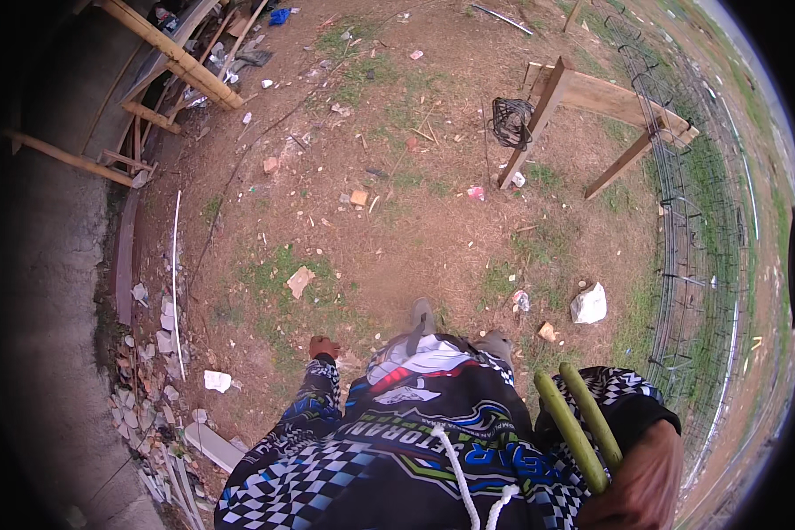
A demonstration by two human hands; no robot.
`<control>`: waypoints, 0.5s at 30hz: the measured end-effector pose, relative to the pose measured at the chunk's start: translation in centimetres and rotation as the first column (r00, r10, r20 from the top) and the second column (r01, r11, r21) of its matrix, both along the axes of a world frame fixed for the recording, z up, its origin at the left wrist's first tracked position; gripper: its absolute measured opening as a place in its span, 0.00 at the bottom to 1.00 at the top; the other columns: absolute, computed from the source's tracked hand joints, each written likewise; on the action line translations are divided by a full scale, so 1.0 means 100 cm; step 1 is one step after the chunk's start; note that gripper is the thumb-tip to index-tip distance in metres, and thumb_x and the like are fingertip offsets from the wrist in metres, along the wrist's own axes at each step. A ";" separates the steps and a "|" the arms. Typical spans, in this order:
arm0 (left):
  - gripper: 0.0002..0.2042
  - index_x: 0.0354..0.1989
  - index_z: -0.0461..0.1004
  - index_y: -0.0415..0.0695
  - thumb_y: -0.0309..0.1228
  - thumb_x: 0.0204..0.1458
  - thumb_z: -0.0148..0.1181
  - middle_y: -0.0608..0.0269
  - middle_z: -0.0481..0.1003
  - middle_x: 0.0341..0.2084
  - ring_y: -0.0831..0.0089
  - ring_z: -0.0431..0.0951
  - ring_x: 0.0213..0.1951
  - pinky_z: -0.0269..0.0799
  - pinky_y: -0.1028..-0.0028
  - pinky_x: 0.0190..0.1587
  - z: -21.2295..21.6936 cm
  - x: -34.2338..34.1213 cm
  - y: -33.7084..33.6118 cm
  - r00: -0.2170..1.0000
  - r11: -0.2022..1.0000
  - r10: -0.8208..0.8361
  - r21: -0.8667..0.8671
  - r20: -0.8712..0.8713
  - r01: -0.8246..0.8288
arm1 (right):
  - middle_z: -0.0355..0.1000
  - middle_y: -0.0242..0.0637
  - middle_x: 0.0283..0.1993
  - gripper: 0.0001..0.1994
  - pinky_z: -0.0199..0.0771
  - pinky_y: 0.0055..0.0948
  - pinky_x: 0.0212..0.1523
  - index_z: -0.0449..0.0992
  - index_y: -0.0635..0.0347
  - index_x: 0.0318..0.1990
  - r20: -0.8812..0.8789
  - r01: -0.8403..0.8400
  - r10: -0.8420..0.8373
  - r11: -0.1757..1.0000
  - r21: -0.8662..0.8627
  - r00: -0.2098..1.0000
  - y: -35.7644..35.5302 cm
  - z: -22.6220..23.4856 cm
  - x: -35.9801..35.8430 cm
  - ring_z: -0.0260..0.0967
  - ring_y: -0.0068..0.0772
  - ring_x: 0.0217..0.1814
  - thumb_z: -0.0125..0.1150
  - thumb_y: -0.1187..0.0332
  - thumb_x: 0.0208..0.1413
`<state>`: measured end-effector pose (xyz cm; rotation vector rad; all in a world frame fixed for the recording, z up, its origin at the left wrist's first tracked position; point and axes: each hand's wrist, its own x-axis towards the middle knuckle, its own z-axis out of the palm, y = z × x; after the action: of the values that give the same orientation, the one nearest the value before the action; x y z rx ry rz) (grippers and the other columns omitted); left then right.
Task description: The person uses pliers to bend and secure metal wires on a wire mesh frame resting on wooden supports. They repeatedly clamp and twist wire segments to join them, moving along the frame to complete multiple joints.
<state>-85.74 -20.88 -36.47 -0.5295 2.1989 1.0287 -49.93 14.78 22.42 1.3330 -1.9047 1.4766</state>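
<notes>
At the lower right, my right hand [638, 486] is closed round the lower part of a tool with two green handles [570, 428]. The handles lie side by side and point up and away from the hand. The tool's working end is hidden, so its exact kind does not show. My left hand [323, 345] hangs low beside my body with its fingers curled, and nothing shows in it. Both sleeves carry a black and white check, and a white drawstring [455, 477] hangs at my chest. A grey shoe [422, 314] steps forward on the dirt.
Ahead on the right stands a wooden board frame [623, 97] with a coil of dark wire [511, 122] on it. Long steel rebar cages [676, 230] run along the right. A concrete wall [53, 309], bamboo poles [177, 62] and rubble [137, 415] line the left. A white block [589, 303] lies near.
</notes>
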 end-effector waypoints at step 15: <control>0.11 0.48 0.67 0.40 0.34 0.65 0.49 0.53 0.80 0.26 0.69 0.77 0.17 0.75 0.72 0.19 0.088 -0.184 0.427 0.917 0.865 -0.355 0.308 -0.184 0.396 | 0.67 0.27 0.24 0.22 0.54 0.18 0.24 0.74 0.65 0.43 0.972 0.989 -0.192 0.032 0.142 -0.134 0.273 -0.213 -0.101 0.58 0.16 0.23 0.64 0.52 0.56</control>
<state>-104.14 21.81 -27.66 0.1232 2.0482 1.2082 -60.00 42.07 1.16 -1.2925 -1.3752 1.8285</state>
